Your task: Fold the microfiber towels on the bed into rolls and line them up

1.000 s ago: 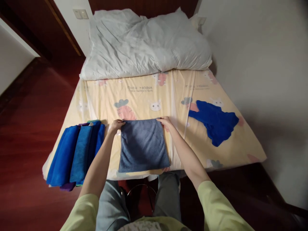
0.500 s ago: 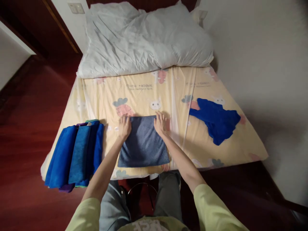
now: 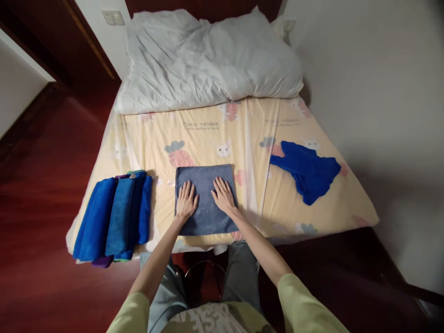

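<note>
A grey-blue towel (image 3: 205,212) lies spread flat as a near square at the front edge of the bed. My left hand (image 3: 186,200) rests palm down on its left part, fingers stretched out. On its right part lies my right hand (image 3: 223,193), also flat with the fingers apart. Neither hand grips the cloth. To the left is a pile of folded blue towels (image 3: 120,217), with purple and green edges showing. A crumpled bright blue cloth (image 3: 307,171) lies off to the right.
The bed (image 3: 204,138) has a yellow sheet printed with rabbits and carrots. A bunched pale grey quilt (image 3: 211,60) lies across its head end. A white wall (image 3: 364,92) stands on the right, and dark red flooring (image 3: 45,185) shows on the left.
Both hands have let go of the towel's far edge and slid toward me onto its surface, now flat. The towel's far corners show, and it looks smoother and squarer.
</note>
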